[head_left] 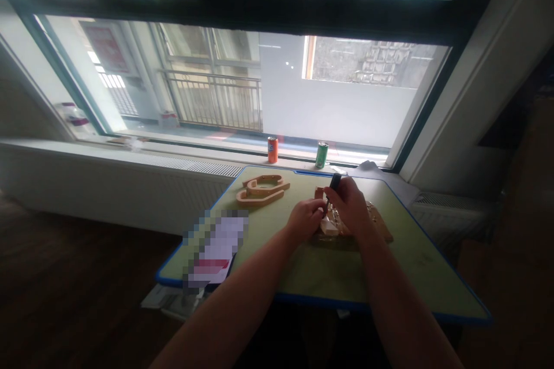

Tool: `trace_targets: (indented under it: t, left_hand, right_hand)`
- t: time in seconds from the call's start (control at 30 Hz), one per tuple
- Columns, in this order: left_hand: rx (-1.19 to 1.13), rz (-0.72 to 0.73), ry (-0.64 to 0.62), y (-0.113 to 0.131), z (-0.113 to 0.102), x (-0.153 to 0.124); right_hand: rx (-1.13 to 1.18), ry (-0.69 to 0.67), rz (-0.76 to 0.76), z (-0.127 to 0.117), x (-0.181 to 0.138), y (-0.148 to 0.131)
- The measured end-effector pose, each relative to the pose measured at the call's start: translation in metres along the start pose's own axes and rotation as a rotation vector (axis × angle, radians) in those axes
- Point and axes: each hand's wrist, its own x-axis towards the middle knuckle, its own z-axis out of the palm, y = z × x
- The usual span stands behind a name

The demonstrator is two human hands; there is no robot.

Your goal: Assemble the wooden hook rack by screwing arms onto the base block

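The person works at a green table point(402, 277) with a blue edge, which stands under a large window point(277, 69). Both hands meet over the far middle part of the table top.

The right hand point(351, 207) is closed around a dark tool point(335, 180). The fingers wrap its lower part, and the black upper end stands out above the hand, almost upright. What kind of tool it is cannot be told, because the hand hides most of it.

The left hand point(305, 218) lies just to the left of the right hand and touches it at the fingertips. Its fingers are bent, with the tips at the left end of a flat wooden assembly point(380, 223). It is possibly a pinch on a small pale part there, but the view is too small to say if the fingers grip or only press.

The wooden assembly lies on the table under both hands. Its brown right end shows beyond the right wrist.

Farther left on the table, well apart from the hands, two curved wooden parts point(262, 189) lie one on the other. At the near left corner lies a blurred sheet point(216, 248), partly over the table edge.

On the sill behind the table stand an orange can point(272, 150) and, to its right, a green can point(321, 154), both upright and apart from each other.
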Motion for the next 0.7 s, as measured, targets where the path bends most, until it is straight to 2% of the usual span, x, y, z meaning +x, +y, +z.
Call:
trace_targets:
  t: [0.13,0.3,0.7]
  left_hand:
    - [-0.035,-0.006,0.006,-0.0015,-0.0001,-0.0001]
    - [-0.064,-0.037,0.010,-0.0014,-0.0008,0.0001]
    - [-0.083,-0.039,0.020,-0.0085,0.0028,0.0012]
  right_hand:
    - [0.071,0.000,0.005,0.0035,0.0005,0.0013]
    - [0.172,0.067,0.045,0.0038,0.0014,0.0030]
    - [0.179,0.011,0.044,0.0066,0.0018,0.0077]
